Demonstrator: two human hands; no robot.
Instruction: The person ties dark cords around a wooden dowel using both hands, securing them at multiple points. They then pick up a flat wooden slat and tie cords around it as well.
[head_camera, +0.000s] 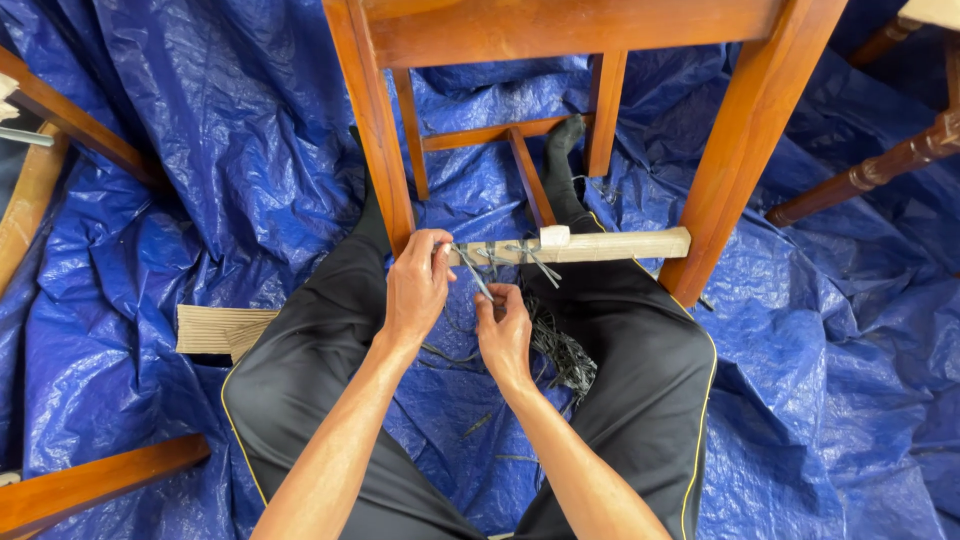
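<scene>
We sit on the blue tarp (200, 150), both hands at the chair's paper-wrapped rail (610, 245). Our left hand (418, 285) pinches grey cord (480, 272) against the rail's left end; our right hand (503, 330) grips the cord below it. Only a few wraps show, so most of the rail is bare. The chair legs (375, 140) hem us in, with open room rightward along the rail.

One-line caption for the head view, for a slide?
Seated on a blue tarp, left hand and right hand work thin cords at a wooden chair's paper-wrapped rung.
</scene>
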